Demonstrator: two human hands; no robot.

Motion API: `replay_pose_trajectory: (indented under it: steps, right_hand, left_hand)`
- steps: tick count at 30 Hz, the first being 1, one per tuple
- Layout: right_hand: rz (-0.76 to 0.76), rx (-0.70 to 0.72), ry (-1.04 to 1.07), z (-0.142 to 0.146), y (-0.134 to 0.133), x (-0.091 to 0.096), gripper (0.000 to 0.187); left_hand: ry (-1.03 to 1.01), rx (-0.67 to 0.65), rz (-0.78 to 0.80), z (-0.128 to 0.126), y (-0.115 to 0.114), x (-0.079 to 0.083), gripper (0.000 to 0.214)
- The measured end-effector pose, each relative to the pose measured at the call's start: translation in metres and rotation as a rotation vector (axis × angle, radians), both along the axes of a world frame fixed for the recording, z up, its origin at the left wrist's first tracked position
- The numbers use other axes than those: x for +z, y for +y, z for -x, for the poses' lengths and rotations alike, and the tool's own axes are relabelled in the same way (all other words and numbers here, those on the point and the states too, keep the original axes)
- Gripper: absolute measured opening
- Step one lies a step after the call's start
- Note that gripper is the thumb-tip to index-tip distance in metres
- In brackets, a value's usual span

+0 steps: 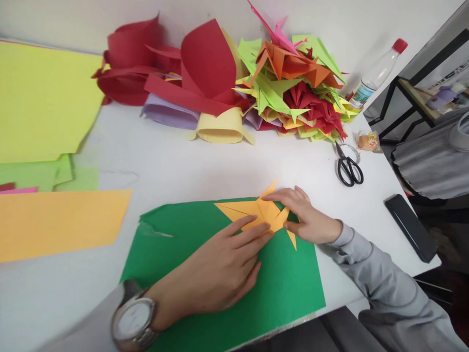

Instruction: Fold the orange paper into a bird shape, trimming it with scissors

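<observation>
A folded light-orange paper shape (270, 210) with several pointed tips lies on a green paper sheet (227, 313) near the table's front edge. My left hand (220, 264), with a wristwatch (132, 320) on its wrist, rests its stretched fingers flat on the lower left part of the shape. From the right, my right hand (306, 215) takes hold of the shape between thumb and index finger, around one narrow tip. Its index finger lies on the upper edge and its thumb beside the tip. Some of the folds are hidden under my fingers.
Flat yellow sheets (44, 98) and an orange sheet (66, 222) lie at left. Rolled red paper pieces (208, 63) and a pile of folded paper stars (293, 93) stand behind. Scissors (348, 168), a bottle (377, 73), a wrapped snack (368, 142) and a black phone (410, 227) are at right.
</observation>
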State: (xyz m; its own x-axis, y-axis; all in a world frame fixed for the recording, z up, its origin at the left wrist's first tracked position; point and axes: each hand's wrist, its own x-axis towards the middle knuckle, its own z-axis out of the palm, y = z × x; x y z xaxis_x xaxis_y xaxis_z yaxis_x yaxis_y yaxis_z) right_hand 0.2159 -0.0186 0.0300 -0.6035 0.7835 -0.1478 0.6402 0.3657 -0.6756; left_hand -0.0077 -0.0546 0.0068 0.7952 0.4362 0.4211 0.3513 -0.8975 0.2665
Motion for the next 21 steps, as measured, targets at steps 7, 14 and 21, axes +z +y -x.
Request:
replay_pose_trajectory:
  steps: [7, 14, 21]
  right_hand:
    - [0.019, 0.017, -0.032, -0.0016, 0.0013, -0.0006, 0.081]
    - [0.059, 0.021, -0.045, -0.0021, 0.0017, 0.0010, 0.080]
    - [0.091, 0.038, -0.018, -0.0055, 0.0036, 0.0051, 0.083]
  left_hand:
    - [0.005, -0.025, -0.022, -0.0008, 0.0012, -0.0030, 0.029]
    - [-0.010, -0.016, -0.010, 0.0027, 0.0014, 0.0045, 0.032]
    - [-0.017, -0.033, -0.019, 0.0039, 0.0025, 0.0052, 0.032]
